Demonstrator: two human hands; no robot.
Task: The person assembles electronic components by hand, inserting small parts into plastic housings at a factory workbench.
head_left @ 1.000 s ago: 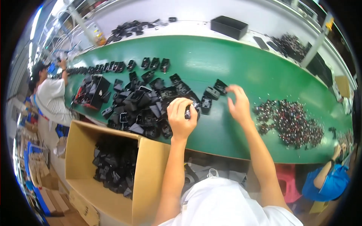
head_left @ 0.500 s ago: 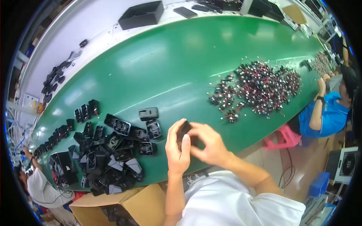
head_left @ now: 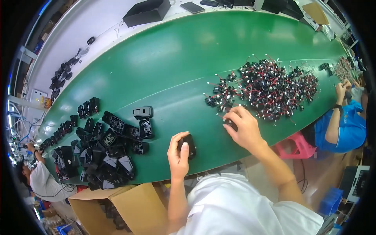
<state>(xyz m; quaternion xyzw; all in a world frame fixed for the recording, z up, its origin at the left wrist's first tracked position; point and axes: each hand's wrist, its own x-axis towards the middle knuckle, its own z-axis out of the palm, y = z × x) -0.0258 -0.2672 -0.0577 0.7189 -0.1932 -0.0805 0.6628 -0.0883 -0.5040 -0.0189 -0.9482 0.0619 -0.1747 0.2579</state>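
My left hand point(head_left: 178, 156) is closed round a black plastic housing point(head_left: 190, 145), thumb across its near side, above the green table. To the right, my right hand point(head_left: 243, 127) reaches to the near left edge of a heap of small black parts with red wires point(head_left: 270, 86). Its fingers are bent round a small black part point(head_left: 232, 124), mostly covered by them. Left of my hands lies a jumble of black housings point(head_left: 107, 156), some showing their hollow insides. One greyish-black housing point(head_left: 142, 112) lies at that jumble's far right side.
A cardboard box point(head_left: 139, 203) with dark parts inside stands below the near table edge. On the white ledge are a black tray point(head_left: 147, 12) and a phone-like slab point(head_left: 192, 7). Co-workers sit at both ends, one in a blue shirt point(head_left: 342, 125) near a pink stool point(head_left: 294, 147).
My hands have come apart. The right one has moved right and away to the wired parts, while the left keeps the black housing. The view has shifted slightly.
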